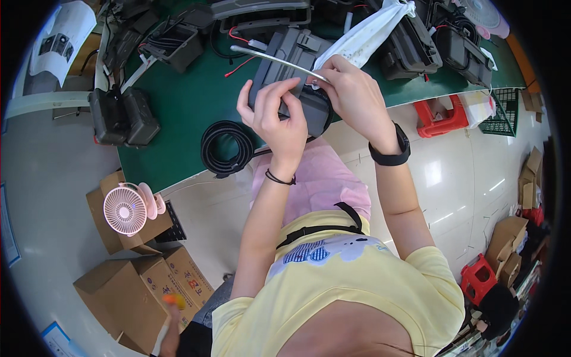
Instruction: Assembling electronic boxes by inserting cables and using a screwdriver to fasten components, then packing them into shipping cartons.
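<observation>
My right hand (354, 92) is closed around one end of a thin, slightly bent, light-grey strip (276, 60). The strip slants up and left over a dark grey plastic case (275, 44) with a latch. Just left of it, my left hand (276, 116) is raised over the case's near part, its fingers bent but apart, with nothing visible in them. Both hands partly hide the case. A coil of black corrugated tubing (226, 149) lies left of my left wrist on the green table (172, 113). Red-tipped wires (241, 65) show left of the case.
A white plastic bag (369, 37) lies behind my right hand. More dark cases (410, 50) stand along the table. A pink fan (125, 209) is at the left table corner. Cardboard boxes (119, 297) and a red stool (443, 122) stand on the floor. Another person's hand (172, 306) shows lower left.
</observation>
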Action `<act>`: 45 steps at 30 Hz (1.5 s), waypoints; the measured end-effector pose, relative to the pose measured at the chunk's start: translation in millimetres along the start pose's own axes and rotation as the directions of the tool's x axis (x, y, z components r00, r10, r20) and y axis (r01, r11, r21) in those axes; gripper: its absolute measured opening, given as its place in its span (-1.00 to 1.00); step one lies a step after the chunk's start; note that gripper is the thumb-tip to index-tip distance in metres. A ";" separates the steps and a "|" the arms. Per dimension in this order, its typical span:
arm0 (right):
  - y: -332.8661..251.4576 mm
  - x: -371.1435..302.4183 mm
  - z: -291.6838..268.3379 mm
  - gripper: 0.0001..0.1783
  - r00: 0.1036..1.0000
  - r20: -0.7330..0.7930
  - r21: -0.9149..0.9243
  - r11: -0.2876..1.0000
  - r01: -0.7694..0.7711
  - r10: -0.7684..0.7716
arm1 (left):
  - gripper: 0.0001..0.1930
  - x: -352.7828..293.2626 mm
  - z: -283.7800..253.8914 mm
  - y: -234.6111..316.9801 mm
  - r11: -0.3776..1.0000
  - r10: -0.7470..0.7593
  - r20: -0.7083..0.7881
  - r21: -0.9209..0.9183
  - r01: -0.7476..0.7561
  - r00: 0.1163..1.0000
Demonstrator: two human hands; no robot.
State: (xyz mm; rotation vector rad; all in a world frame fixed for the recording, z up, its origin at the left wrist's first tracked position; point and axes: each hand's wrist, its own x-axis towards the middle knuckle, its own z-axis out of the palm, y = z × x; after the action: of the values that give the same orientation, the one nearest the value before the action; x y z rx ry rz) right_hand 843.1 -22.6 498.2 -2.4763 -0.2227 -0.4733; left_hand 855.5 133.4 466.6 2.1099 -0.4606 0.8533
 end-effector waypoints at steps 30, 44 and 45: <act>20.8 -14.0 -29.5 -0.61 0.984 0.084 -0.031 0.987 0.159 -0.156 | -0.77 8.8 -1.0 -3.9 0.990 0.069 0.114 -0.126 -0.055 0.991; 8.2 -20.5 -17.0 -0.79 0.997 -0.004 0.198 0.977 -0.081 0.083 | -0.83 11.3 -6.1 -0.6 0.996 0.048 0.182 -0.085 -0.033 0.982; 11.7 -23.6 -16.9 -0.81 0.997 0.004 0.212 0.974 -0.080 0.081 | -0.84 10.1 -7.4 1.2 0.997 0.039 0.192 -0.074 -0.025 0.981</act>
State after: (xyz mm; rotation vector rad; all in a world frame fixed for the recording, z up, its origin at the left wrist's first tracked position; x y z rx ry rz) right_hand 819.7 -43.1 495.7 -2.2661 -0.1610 -0.3986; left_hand 858.8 138.1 477.7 2.1334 -0.6188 0.6423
